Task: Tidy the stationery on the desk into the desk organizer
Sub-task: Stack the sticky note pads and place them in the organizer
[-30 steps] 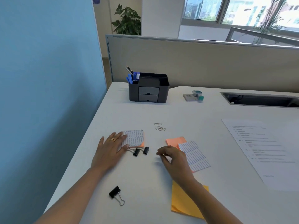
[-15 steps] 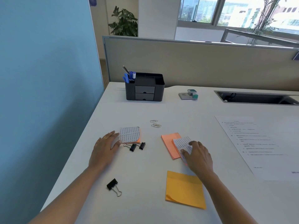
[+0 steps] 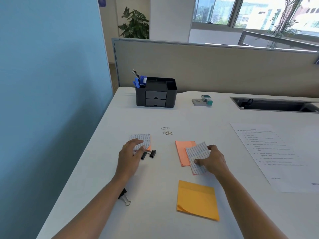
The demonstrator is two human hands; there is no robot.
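Note:
The black desk organizer (image 3: 156,92) stands at the back of the white desk with blue pens in its left cup. My left hand (image 3: 130,155) grips a printed-wrapper sticky note pad (image 3: 144,139), fingers over its near edge. My right hand (image 3: 213,159) pinches a second printed-wrapper pad (image 3: 196,152) that lies tilted over a salmon note pad (image 3: 183,150). Two small black binder clips (image 3: 149,154) lie just right of my left hand. A large orange note pad (image 3: 197,200) lies near me. A bigger binder clip (image 3: 124,197) shows beside my left forearm. Paper clips (image 3: 167,131) lie mid-desk.
A small grey and teal stamp (image 3: 203,100) sits right of the organizer. A printed sheet of paper (image 3: 276,152) lies at the right. A cable slot (image 3: 274,105) opens in the desk at the back right. A blue partition (image 3: 51,83) bounds the left.
My left hand has moved onto the left printed pad and curled round it. My right hand has taken hold of the right printed pad and turned it over the salmon pad.

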